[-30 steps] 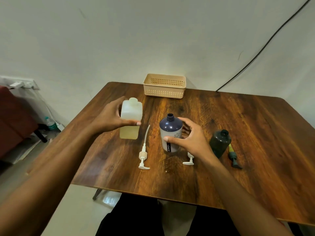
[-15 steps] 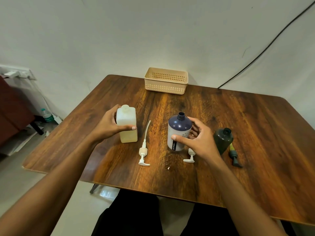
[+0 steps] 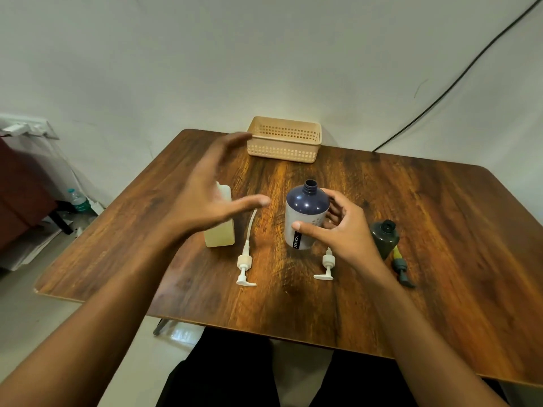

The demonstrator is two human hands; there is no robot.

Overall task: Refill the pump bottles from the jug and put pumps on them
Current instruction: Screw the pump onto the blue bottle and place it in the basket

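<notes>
While the right hand (image 3: 342,230) gripped the upright navy bottle (image 3: 306,217), its open neck pointed up.
Left hand (image 3: 210,198) hovered with fingers spread and empty above the standing jug (image 3: 220,235); two white pumps (image 3: 245,261) lay lengthwise on the surface (image 3: 440,230).

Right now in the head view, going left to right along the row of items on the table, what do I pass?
Jug → long-tubed white pump → navy bottle → short white pump → dark green bottle → green pump.
</notes>
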